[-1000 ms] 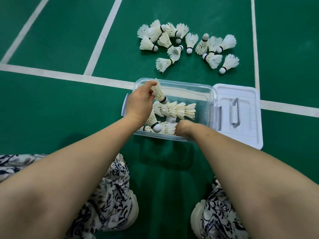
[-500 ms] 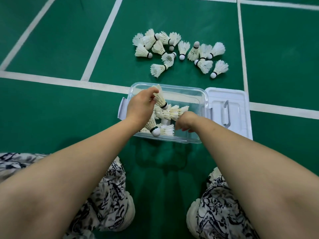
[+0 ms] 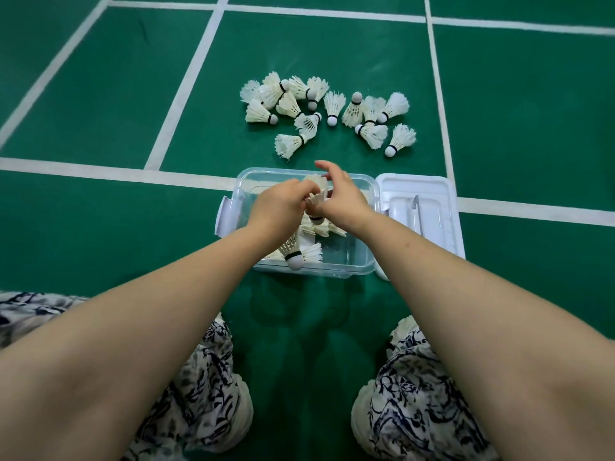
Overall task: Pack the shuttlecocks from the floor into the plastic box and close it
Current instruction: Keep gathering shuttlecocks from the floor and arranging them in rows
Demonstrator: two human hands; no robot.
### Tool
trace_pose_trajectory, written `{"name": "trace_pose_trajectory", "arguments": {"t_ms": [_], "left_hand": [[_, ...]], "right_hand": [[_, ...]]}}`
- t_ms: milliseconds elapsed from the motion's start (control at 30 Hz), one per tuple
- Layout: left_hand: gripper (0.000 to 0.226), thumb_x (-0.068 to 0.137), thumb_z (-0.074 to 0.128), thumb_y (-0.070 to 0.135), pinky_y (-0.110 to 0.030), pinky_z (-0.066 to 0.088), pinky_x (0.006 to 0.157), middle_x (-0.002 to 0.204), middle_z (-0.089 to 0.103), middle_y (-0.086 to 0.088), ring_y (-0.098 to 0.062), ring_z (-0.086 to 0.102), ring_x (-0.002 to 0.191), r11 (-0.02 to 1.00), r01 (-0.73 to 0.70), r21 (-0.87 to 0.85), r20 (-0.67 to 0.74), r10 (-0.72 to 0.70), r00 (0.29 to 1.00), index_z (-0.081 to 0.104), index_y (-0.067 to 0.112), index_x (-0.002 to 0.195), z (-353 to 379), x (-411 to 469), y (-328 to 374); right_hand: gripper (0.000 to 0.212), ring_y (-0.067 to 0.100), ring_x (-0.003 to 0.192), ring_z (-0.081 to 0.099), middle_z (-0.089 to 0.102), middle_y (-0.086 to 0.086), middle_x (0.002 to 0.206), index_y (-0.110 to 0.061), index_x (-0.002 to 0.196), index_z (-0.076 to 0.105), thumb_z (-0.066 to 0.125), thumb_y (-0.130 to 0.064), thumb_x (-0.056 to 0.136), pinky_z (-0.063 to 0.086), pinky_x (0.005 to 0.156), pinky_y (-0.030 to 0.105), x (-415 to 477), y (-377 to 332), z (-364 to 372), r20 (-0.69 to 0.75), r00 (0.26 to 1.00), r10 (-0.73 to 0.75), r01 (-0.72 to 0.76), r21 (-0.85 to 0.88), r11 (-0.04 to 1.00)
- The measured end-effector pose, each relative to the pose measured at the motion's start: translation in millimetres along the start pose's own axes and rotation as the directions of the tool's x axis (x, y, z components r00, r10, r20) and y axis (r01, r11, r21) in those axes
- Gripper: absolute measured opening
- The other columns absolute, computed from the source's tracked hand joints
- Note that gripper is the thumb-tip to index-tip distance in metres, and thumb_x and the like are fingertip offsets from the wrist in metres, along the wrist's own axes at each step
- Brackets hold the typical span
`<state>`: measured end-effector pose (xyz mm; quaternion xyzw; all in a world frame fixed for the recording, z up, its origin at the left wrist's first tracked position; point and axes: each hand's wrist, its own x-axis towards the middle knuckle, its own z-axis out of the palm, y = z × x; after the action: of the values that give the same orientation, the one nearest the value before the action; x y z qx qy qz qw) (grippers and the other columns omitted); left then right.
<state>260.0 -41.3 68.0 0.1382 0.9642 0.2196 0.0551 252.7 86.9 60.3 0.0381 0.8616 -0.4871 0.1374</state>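
Observation:
A clear plastic box sits open on the green court floor just ahead of my knees. Several white feather shuttlecocks lie inside it at the left. Above the box both hands meet on one shuttlecock. My left hand grips it from the left. My right hand pinches it from the right with the other fingers spread. Several more shuttlecocks lie scattered on the floor beyond the box.
The white lid with its handle lies flat on the floor, touching the box's right side. White court lines cross the green floor. My patterned trouser knees frame the bottom of the view.
My right hand rose out of the box's near side and came up to the shuttlecock that my left hand holds. The view tilted, showing more floor beyond.

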Motion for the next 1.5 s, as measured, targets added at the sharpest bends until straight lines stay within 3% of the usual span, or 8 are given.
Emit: {"name": "trace_pose_trajectory", "arguments": {"t_ms": [167, 333, 467, 733, 967, 1167, 1333, 1500], "left_hand": [[0.030, 0.086, 0.052, 0.009, -0.035, 0.039, 0.071, 0.104, 0.062, -0.015, -0.032, 0.056, 0.096, 0.993, -0.092, 0.068, 0.052, 0.089, 0.995, 0.065, 0.017, 0.111, 4, 4, 8], [0.026, 0.084, 0.055, 0.007, -0.031, 0.036, 0.066, 0.101, 0.064, -0.011, -0.031, 0.057, 0.091, 0.979, -0.173, 0.110, 0.092, 0.163, 0.982, 0.070, 0.019, 0.102, 8, 4, 9], [0.027, 0.085, 0.055, 0.011, -0.031, 0.036, 0.067, 0.111, 0.059, -0.006, -0.030, 0.056, 0.097, 0.962, -0.209, 0.175, 0.159, 0.182, 0.970, 0.069, 0.022, 0.105, 13, 5, 9], [0.027, 0.090, 0.053, 0.015, -0.037, 0.045, 0.078, 0.122, 0.055, -0.004, -0.030, 0.057, 0.099, 0.997, -0.039, 0.066, -0.023, 0.041, 0.999, 0.060, 0.017, 0.117, 16, 14, 1], [0.028, 0.090, 0.054, 0.018, -0.034, 0.042, 0.078, 0.119, 0.056, -0.007, -0.029, 0.056, 0.099, 1.000, -0.019, 0.022, -0.028, 0.019, 0.999, 0.058, 0.014, 0.117, 19, 17, -8], [0.026, 0.092, 0.052, 0.019, -0.035, 0.043, 0.077, 0.119, 0.055, -0.007, -0.030, 0.056, 0.099, 1.000, 0.025, 0.007, -0.030, -0.024, 0.999, 0.059, 0.015, 0.116, 21, 18, -15], [0.026, 0.093, 0.050, 0.020, -0.035, 0.045, 0.076, 0.120, 0.055, -0.006, -0.029, 0.056, 0.099, 0.999, 0.048, 0.018, -0.039, -0.047, 0.998, 0.058, 0.016, 0.117, 20, 20, -19], [0.026, 0.093, 0.050, 0.020, -0.037, 0.048, 0.076, 0.119, 0.055, -0.006, -0.030, 0.056, 0.098, 0.998, 0.056, 0.024, -0.040, -0.055, 0.998, 0.058, 0.016, 0.117, 21, 19, -21]], "right_hand": [[0.077, 0.018, 0.130, 0.043, 0.040, 0.002, 0.145, -0.027, 0.141, 0.036, 0.072, -0.012, 0.074, 0.039, 0.103, 0.030, -3, 7, -7, -0.001, 0.998, -0.067, 0.066, -0.090, 0.994], [0.077, 0.020, 0.133, 0.040, 0.036, 0.000, 0.147, -0.027, 0.143, 0.034, 0.071, -0.019, 0.075, 0.038, 0.106, 0.037, -5, 15, -12, 0.027, 0.997, -0.075, 0.079, -0.217, 0.973], [0.072, 0.024, 0.128, 0.045, 0.036, 0.002, 0.145, -0.026, 0.143, 0.034, 0.065, -0.026, 0.078, 0.042, 0.097, 0.035, -4, 22, -11, 0.055, 0.998, -0.037, 0.055, -0.387, 0.920], [0.055, 0.031, 0.119, 0.045, 0.044, 0.010, 0.129, -0.017, 0.131, 0.045, 0.064, -0.026, 0.080, 0.042, 0.091, 0.037, -5, 37, -3, 0.027, 0.997, 0.068, -0.034, -0.648, 0.761], [0.056, 0.033, 0.111, 0.054, 0.041, 0.012, 0.128, -0.015, 0.132, 0.039, 0.061, -0.020, 0.081, 0.045, 0.086, 0.035, -4, 49, 18, 0.103, 0.977, 0.188, -0.081, -0.635, 0.769], [0.053, 0.036, 0.117, 0.051, 0.041, 0.014, 0.135, -0.014, 0.135, 0.032, 0.053, -0.022, 0.087, 0.045, 0.091, 0.039, 4, 50, 28, 0.088, 0.935, 0.344, -0.238, -0.564, 0.791], [0.060, 0.033, 0.125, 0.047, 0.045, 0.014, 0.139, -0.007, 0.144, 0.018, 0.045, -0.024, 0.094, 0.040, 0.096, 0.034, 5, 47, 32, 0.114, 0.849, 0.516, -0.413, -0.466, 0.783], [0.054, 0.030, 0.135, 0.037, 0.033, 0.014, 0.150, 0.002, 0.145, 0.023, 0.036, -0.026, 0.100, 0.032, 0.107, 0.032, -1, 41, 31, 0.268, 0.812, 0.518, -0.301, -0.568, 0.766]]}}
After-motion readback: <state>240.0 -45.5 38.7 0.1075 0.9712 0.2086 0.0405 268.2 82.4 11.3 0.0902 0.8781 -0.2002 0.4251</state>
